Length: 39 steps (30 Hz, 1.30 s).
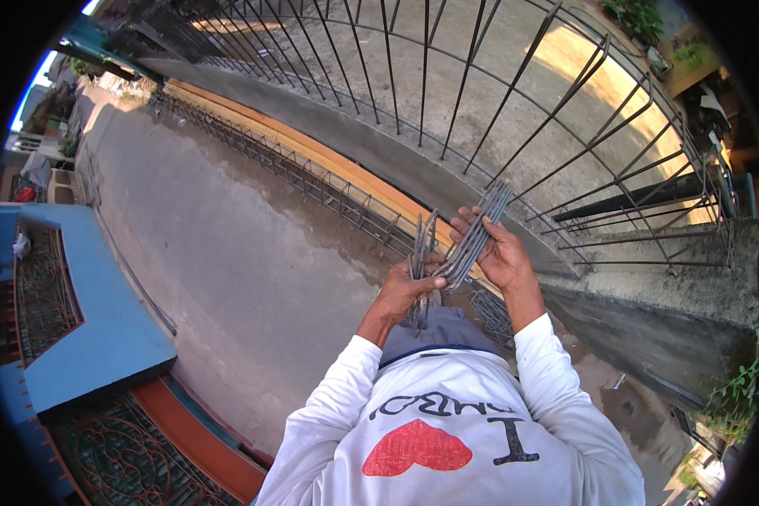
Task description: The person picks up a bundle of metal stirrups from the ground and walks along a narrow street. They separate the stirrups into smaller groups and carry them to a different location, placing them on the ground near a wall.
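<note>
1. While the person stands on a concrete lane [228, 253], both hands are raised in front of the chest, each closed on bent steel rods.
2. The left hand [405, 291] is wrapped around a small bunch of stirrups [422, 253], thumb across the front; the bunch stands nearly upright, with its lower ends hanging below the fist.
3. The right hand [497, 253] grips a thicker bundle [474, 240] of the same bent rods, fingers curled over it from the far side. That bundle tilts, its top leaning up and to the right and its lower end coming down toward the left hand.
4. The two lots of rods meet or nearly meet between the hands; I cannot tell whether they touch.
5. White sleeves [337, 388] come in from the lower edge, above a white shirt with a red heart.
6. Beyond the hands, a long rebar cage [312, 177] lies on the ground beside an orange board [346, 169], both running along the base of a low grey wall [649, 295].
7. An iron fence [514, 93] of dark bars stands on that wall.
8. To the left, well apart, is a blue ledge [93, 312] with ornamental ironwork [46, 291].
</note>
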Each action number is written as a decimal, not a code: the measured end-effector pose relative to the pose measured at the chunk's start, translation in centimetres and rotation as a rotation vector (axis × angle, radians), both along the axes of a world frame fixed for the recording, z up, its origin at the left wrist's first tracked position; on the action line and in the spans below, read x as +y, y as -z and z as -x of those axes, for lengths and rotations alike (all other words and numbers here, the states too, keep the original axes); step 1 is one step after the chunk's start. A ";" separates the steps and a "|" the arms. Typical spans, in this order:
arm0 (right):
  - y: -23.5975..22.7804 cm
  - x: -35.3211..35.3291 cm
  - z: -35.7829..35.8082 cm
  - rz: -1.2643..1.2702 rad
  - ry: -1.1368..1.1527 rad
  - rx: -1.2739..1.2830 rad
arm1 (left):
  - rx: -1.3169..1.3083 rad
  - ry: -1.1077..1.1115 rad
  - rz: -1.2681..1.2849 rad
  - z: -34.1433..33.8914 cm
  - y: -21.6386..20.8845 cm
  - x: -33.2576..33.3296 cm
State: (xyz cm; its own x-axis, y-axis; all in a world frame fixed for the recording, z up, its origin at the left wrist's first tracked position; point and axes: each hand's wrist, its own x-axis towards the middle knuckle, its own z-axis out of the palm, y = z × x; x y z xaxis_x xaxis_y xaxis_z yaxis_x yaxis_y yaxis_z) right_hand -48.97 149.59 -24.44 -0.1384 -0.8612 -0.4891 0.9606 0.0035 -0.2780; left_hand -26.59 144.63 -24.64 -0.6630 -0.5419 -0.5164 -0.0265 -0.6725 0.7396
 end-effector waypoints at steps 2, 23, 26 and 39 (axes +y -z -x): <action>0.1 0.0 0.1 -0.011 0.000 0.005 | -0.003 0.014 -0.004 0.0 0.0 -0.2; -0.5 0.6 0.3 -0.068 -0.075 0.056 | -0.198 -0.082 -0.009 0.8 2.1 -0.5; -0.7 0.8 -0.1 -0.063 -0.106 0.058 | -0.218 -0.053 -0.021 1.2 3.6 0.1; -0.6 0.7 -0.8 -0.006 -0.216 0.077 | -0.172 -0.037 -0.024 1.3 2.8 0.1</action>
State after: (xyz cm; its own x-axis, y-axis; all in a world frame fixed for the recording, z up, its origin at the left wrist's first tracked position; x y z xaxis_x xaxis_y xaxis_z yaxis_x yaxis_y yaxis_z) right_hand -48.20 150.31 -23.82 0.0118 -0.8718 -0.4896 0.9134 0.2087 -0.3495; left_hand -27.86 144.76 -27.40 -0.5436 -0.5510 -0.6332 -0.1257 -0.6924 0.7105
